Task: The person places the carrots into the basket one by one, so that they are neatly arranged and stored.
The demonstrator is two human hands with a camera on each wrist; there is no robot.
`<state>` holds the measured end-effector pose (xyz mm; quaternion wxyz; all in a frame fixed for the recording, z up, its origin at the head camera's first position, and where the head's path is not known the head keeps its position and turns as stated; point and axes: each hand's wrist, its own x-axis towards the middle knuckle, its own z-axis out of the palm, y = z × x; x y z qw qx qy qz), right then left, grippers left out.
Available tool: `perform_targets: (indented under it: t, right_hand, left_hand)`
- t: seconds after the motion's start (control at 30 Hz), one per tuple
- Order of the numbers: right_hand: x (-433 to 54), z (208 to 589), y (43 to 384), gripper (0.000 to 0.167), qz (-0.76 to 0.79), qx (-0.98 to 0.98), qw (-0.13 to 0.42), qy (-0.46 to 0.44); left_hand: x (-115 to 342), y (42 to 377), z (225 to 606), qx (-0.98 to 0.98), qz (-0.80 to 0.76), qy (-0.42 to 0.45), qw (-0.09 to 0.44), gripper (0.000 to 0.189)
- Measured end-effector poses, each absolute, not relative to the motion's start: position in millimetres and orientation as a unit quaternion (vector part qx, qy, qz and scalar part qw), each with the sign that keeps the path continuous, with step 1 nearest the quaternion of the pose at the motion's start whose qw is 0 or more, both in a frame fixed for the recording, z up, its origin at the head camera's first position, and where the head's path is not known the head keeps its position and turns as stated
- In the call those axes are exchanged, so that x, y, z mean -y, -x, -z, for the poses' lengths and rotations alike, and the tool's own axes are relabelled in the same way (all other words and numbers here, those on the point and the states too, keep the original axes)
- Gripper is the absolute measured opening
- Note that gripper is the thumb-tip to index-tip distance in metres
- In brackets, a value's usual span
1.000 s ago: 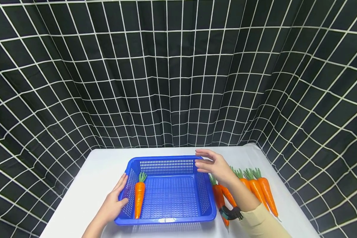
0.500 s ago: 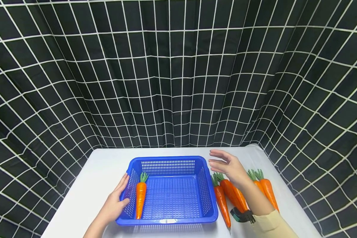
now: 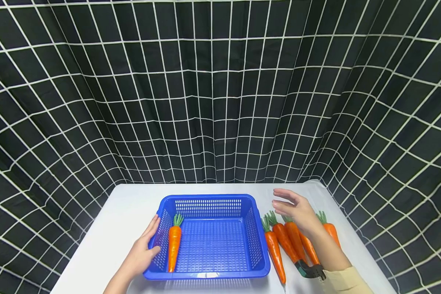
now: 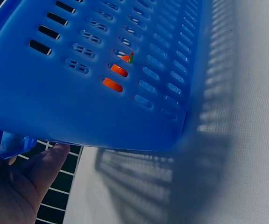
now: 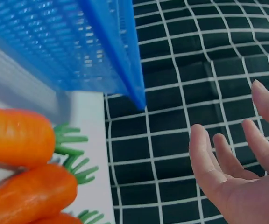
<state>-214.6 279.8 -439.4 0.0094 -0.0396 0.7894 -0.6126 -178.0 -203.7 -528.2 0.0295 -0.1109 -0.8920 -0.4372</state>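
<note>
A blue plastic basket (image 3: 213,245) with slotted walls stands on the white table. One carrot (image 3: 174,243) lies inside along its left wall, green top away from me. My left hand (image 3: 141,249) rests against the basket's left rim, fingers fairly straight and thumb spread. In the left wrist view, orange shows through slots of the basket wall (image 4: 78,107). My right hand (image 3: 297,210) hovers above the carrots right of the basket, fingers spread and slightly bent, holding nothing. Beneath it, several carrots (image 3: 275,253) lie side by side, some partly hidden by the forearm.
Another carrot (image 3: 330,232) lies at the far right, partly covered by the arm. A black grid-patterned curtain (image 3: 220,122) surrounds the white table (image 3: 128,200) at the back and sides. A dark strap (image 3: 310,269) circles the right wrist.
My right hand has moved rightward from over the basket's right rim to above the carrots, uncovering more of the nearer ones. My left hand has stayed at the left rim.
</note>
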Motion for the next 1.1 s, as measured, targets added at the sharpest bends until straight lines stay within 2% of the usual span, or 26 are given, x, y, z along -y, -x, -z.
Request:
perform_targets:
  t: [0.33,1.1]
  right_hand:
    - [-301,450,211,0.064,0.628,-0.778,-0.002,0.013]
    - [-336,460,205,0.076,0.565,-0.824,-0.016,-0.042]
  left_hand:
    - [203,178,530,0.891,0.443,0.098,0.004,0.087]
    - [206,178,530,0.895,0.432,0.109,0.029,0.085]
